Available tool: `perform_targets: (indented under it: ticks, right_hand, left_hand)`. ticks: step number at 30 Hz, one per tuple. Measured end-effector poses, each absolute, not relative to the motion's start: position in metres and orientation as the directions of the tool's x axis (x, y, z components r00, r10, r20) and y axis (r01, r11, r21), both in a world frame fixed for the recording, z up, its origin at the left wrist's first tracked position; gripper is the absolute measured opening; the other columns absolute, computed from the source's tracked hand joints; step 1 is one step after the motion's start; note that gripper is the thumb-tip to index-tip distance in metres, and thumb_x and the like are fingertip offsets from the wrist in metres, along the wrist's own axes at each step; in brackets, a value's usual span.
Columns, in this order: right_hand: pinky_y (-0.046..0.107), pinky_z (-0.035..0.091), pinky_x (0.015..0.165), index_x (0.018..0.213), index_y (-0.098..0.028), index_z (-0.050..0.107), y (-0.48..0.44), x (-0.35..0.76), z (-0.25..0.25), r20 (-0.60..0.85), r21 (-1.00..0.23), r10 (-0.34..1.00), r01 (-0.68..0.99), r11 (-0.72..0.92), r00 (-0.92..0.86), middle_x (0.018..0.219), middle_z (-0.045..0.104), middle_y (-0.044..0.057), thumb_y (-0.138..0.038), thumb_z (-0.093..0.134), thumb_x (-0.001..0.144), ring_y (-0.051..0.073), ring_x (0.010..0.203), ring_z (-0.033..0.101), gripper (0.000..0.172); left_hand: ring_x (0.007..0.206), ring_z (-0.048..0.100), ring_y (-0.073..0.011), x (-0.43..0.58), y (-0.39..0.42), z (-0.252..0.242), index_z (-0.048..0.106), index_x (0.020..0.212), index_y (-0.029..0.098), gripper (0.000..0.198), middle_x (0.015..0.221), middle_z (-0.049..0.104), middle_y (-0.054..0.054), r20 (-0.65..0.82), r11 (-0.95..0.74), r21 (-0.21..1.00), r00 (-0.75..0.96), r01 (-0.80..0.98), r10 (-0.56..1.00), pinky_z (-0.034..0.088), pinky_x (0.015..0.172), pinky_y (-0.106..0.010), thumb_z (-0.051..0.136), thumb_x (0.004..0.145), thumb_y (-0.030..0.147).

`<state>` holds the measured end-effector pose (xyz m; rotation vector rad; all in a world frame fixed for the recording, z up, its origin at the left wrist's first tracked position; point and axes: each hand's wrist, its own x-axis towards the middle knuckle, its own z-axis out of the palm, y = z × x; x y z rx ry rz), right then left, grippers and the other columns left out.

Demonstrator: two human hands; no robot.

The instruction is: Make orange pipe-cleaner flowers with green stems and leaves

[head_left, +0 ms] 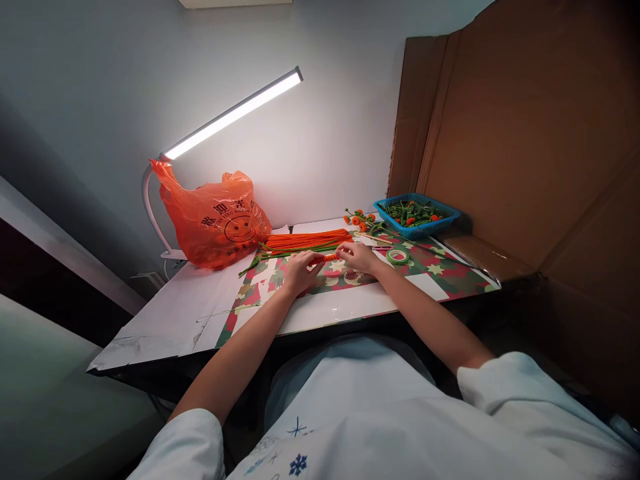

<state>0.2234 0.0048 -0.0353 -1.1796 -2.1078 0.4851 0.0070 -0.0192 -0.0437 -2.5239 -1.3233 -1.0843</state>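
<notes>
Between my two hands runs a short orange twisted pipe cleaner point(331, 257), held level just above the table mat. The fingers of my left hand point(301, 269) are closed at its left end. At the right end, my right hand point(358, 257) pinches it; the fingertips partly hide both ends. Just beyond the hands lies a bundle of straight orange pipe cleaners point(310, 240), with several green pipe cleaners point(287, 251) along its near side. A roll of green tape point(397, 257) rests to the right of my right hand.
An orange plastic bag point(215, 220) stands at the back left under a lit lamp point(235, 115). Toward the back right are orange flowers point(357, 220) and a blue basket point(423, 231) of green and orange pieces. A tall cardboard sheet point(515, 133) bounds the right side.
</notes>
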Motion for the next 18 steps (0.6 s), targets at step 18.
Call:
perform_targets:
  ticks: [18]
  right_hand:
    - [0.022,0.033,0.048,0.074,-0.013,0.067,-0.0022,0.2322,-0.0274,0.209,-0.811,0.837,0.388,0.438,-0.506,0.066,0.066,0.004,-0.046,0.065,0.075,0.01,0.052,0.051,0.034]
  left_hand:
    - [0.08,0.066,-0.0175,0.0026,-0.0152,-0.0451,0.068,0.091,0.022,0.027,0.09,0.074,-0.004,0.587,-0.66,0.124,0.482,0.741,0.651,0.039,0.074,-0.032,0.048,0.094,0.04]
